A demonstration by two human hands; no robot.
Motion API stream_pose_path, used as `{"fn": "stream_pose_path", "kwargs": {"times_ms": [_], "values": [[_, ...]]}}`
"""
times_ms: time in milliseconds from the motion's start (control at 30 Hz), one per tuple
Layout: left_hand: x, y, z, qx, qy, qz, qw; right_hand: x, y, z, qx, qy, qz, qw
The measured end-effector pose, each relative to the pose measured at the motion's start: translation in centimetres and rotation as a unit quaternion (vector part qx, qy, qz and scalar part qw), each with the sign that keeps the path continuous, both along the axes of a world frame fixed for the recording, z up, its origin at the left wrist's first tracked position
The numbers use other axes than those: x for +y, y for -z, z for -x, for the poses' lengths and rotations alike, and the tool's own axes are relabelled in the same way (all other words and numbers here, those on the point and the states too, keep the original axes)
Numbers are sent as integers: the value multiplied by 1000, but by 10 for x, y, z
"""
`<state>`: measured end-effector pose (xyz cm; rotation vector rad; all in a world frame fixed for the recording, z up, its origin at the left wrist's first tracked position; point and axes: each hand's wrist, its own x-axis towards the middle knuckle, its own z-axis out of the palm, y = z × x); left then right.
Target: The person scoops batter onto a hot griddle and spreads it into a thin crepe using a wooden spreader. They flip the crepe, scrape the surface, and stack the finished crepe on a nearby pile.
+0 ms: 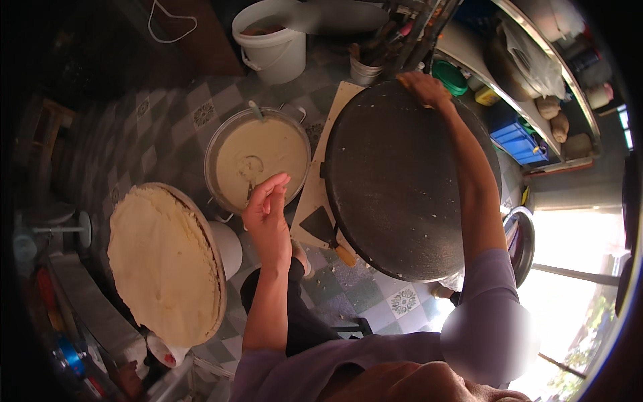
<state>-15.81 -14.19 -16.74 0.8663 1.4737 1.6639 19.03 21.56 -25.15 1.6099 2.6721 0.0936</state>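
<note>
My left hand [269, 206] hovers over the near rim of a metal pot [208, 166] of pale batter [281, 143], fingers bent and close to the thumb. The ladle [250, 188] dips into the batter; its handle passes behind this hand, so whether I grip it cannot be told. My right hand [426, 90] presses a yellow-orange cloth or pad [402, 77], mostly hidden by the fingers, on the far edge of a large round dark griddle [392, 176]. Small pale crumbs dot the griddle. A triangular scraper [319, 224] with a wooden handle lies beside its near left edge.
Thin flatbreads [163, 261] are stacked on a round board at the left, by a white container [226, 248]. A white bucket [281, 55] and a small pail [365, 70] stand beyond. Shelves [527, 108] hold a blue crate [520, 138] at the right. A wooden board [306, 221] lies partly under the griddle.
</note>
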Motion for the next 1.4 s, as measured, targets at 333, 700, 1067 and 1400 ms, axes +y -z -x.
{"fn": "stream_pose_path", "kwargs": {"times_ms": [333, 700, 1067, 1400], "values": [[3, 8, -17, -23, 14, -22, 999, -244, -34, 169, 149, -529, 37, 835], [12, 16, -13, 29, 16, 1, 999, 28, 10, -71, 2, -37, -15, 999], [-5, -4, 1, 49, 11, -1, 999, -198, 13, -235, 356, 389, 128, 840], [-2, 7, -16, -25, 33, -51, 998, -467, 39, -51, 332, 389, -143, 847]]}}
